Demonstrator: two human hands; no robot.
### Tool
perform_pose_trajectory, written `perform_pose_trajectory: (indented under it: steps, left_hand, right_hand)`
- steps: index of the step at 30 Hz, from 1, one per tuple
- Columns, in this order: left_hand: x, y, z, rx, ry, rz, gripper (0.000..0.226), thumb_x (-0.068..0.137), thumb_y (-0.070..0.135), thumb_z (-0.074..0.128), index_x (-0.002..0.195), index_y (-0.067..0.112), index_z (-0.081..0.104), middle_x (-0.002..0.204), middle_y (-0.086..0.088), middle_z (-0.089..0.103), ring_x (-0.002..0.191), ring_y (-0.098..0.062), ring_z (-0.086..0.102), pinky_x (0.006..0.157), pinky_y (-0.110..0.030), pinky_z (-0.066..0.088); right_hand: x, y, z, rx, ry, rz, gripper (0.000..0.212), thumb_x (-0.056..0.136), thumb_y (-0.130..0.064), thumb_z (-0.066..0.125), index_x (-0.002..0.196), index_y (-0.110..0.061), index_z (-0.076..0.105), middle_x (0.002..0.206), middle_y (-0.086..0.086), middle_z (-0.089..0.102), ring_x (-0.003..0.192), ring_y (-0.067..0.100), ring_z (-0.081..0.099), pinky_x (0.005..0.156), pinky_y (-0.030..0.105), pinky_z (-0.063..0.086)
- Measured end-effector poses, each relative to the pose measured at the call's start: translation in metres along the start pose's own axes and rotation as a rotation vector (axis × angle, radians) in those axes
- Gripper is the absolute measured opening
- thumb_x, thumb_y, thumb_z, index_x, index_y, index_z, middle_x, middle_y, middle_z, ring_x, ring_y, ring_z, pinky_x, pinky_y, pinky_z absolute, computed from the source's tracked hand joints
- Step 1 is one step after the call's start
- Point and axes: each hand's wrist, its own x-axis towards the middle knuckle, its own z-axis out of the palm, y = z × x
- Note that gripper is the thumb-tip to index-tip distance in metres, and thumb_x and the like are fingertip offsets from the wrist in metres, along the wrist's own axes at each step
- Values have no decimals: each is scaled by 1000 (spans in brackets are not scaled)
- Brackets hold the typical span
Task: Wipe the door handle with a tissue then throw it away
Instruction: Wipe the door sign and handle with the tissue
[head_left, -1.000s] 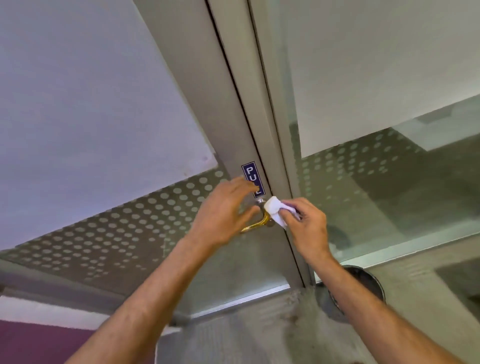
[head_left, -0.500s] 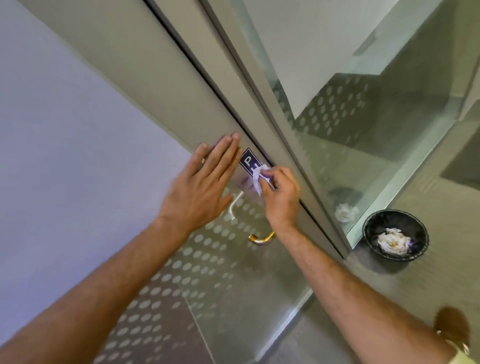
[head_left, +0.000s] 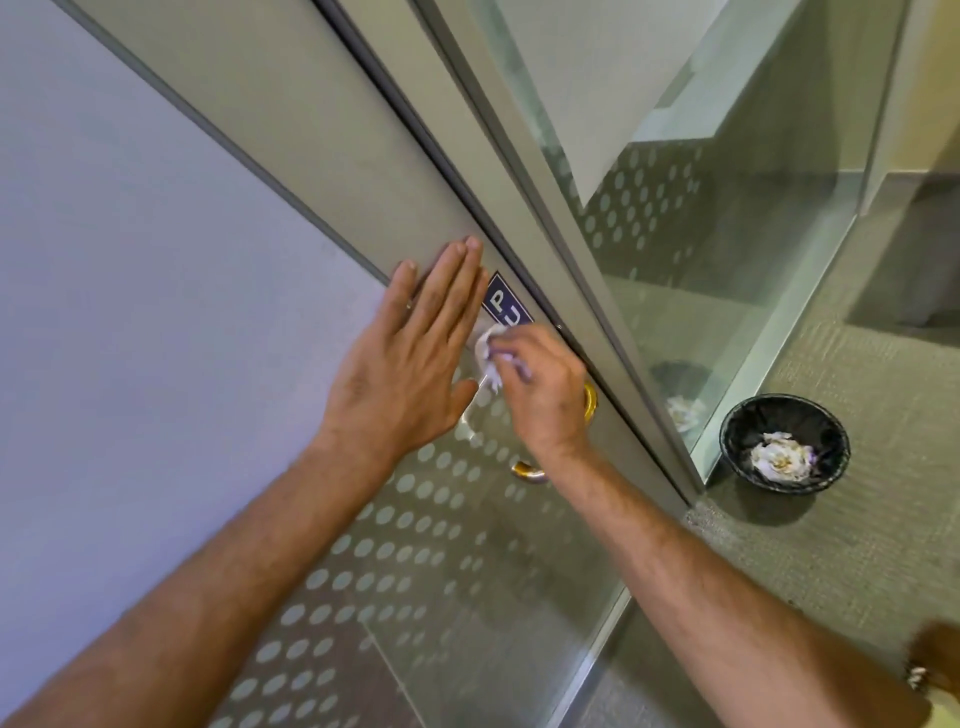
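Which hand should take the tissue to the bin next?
Right. The right hand already pinches the tissue, and the bin stands on the floor on that side. The left hand lies flat on the door.

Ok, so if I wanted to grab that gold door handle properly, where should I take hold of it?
Probably the lever's free gold end, coming from below and in front. The right hand with the tissue covers the upper part near the gold base, while that curved tip stands clear of the glass.
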Motion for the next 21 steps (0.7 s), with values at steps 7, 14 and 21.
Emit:
perform_pose_trajectory:
  steps: [7,14,21]
  left_hand:
    - [1,-2,0,-20,-5,-13,106,97,75,8,170,0,-6,177,-23,-10,167,-33,-1,130,-52,-10]
    - [1,-3,0,-20,0,-18,106,97,75,7,170,-1,-6,177,-24,-12,167,-33,-2,132,-52,-4]
    - [2,-3,-1,-1,-13,-16,107,96,75,4,169,-1,-10,176,-25,-15,167,-34,-4,132,-52,-5]
  right_hand:
    - [6,11,-8,11,87,211,13,80,6,68,85,-5,74,87,7,70,78,18,66,69,16,50]
    - [-6,-1,-9,-19,-73,149,13,83,7,67,87,-4,73,92,8,70,80,13,62,71,2,42]
    - [2,-11,-4,-29,-110,47,9,85,2,68,90,-5,72,93,6,68,81,10,60,74,8,47]
